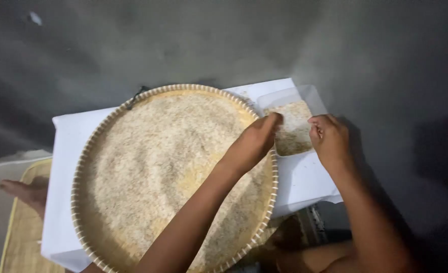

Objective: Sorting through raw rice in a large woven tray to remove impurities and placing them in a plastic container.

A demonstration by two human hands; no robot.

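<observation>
Rice-sorting is mid-transfer: the left hand [257, 139] pinches what seem to be grains over the clear bag [292, 126], held open by the right hand [327, 139], right of the woven tray [85, 167]; releasing needs care.

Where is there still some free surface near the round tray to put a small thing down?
The white sheet is bare left of the woven tray, up to its left edge, and again below the plastic bag of grain, right of the tray. It is crowded at the bag, where the left hand and right hand meet.
</observation>
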